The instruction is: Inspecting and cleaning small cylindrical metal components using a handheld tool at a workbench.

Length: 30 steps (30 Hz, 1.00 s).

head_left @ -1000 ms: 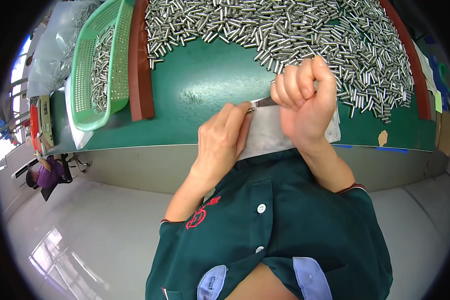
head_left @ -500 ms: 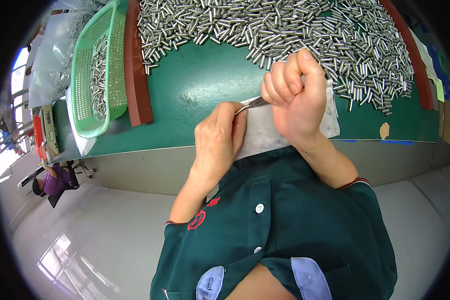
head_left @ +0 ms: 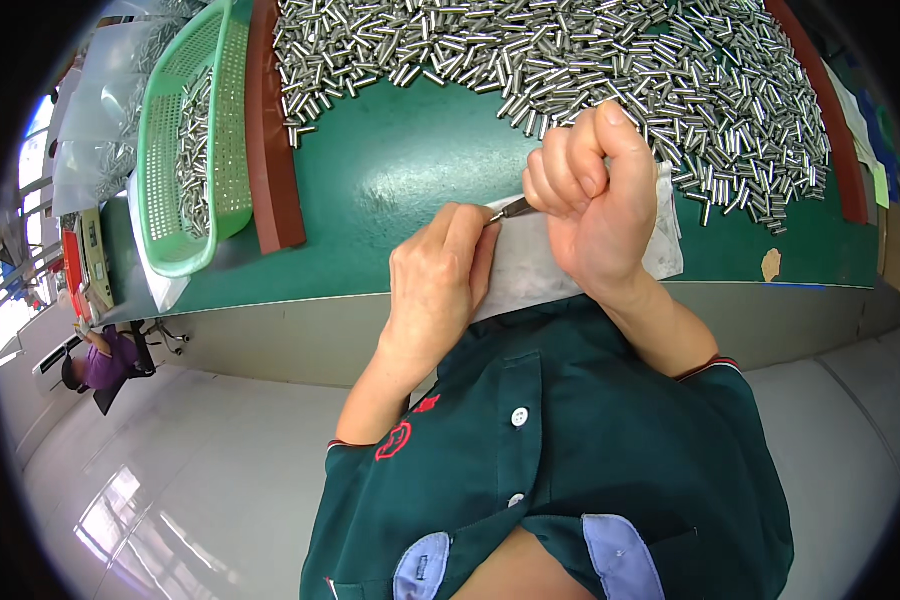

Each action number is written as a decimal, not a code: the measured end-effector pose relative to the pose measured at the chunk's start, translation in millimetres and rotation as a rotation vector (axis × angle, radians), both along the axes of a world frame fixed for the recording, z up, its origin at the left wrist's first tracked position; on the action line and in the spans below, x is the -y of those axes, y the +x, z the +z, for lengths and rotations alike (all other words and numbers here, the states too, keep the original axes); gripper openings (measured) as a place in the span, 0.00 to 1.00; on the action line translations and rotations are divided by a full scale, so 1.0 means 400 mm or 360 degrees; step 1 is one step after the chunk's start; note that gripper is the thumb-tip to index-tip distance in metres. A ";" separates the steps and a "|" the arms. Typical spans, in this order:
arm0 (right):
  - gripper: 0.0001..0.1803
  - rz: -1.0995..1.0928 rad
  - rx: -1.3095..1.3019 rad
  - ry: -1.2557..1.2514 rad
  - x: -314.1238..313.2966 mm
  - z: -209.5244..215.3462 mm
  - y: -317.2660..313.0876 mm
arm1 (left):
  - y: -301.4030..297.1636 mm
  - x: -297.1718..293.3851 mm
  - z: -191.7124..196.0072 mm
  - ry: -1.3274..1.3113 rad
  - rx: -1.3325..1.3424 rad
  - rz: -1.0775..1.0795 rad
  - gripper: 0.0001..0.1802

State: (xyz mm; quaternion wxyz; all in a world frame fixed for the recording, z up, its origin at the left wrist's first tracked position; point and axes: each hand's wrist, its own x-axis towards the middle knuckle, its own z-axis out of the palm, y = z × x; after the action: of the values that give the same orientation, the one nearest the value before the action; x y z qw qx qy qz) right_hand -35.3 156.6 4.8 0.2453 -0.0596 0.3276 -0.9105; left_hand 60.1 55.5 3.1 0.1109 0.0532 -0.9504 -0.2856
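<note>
My right hand is closed in a fist around a small metal pin, whose tip sticks out to the left. My left hand pinches that tip with its fingertips. Both hands are above a white cloth at the front edge of the green table. A large heap of shiny metal pins covers the table behind the hands.
A green perforated basket with several pins in it stands at the left, next to a dark red bar. Another red bar borders the heap on the right. A person in purple sits far left on the grey floor.
Both hands have stayed together on the pin and sit slightly lower and nearer the table edge in the picture; the view has shifted a little.
</note>
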 end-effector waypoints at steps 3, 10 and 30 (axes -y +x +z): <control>0.22 -0.0008 -0.0147 0.0117 0.005 0.004 0.011 | -0.002 -0.001 0.000 -0.0042 0.0026 -0.0021 0.06; 0.20 -0.0069 -0.0591 0.0374 0.029 0.009 0.030 | -0.009 0.004 -0.002 -0.0100 -0.0013 -0.0103 0.08; 0.21 -0.0053 -0.0396 0.0161 0.023 0.011 0.033 | -0.007 0.087 0.036 0.3289 0.0201 -0.0014 0.15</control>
State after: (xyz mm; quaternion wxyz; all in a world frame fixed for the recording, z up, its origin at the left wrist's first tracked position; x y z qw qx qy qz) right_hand -22.0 147.4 9.4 0.1903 -0.1543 0.4020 -0.8823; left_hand 57.4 20.6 17.4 -0.0401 0.1338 -0.2458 -0.9592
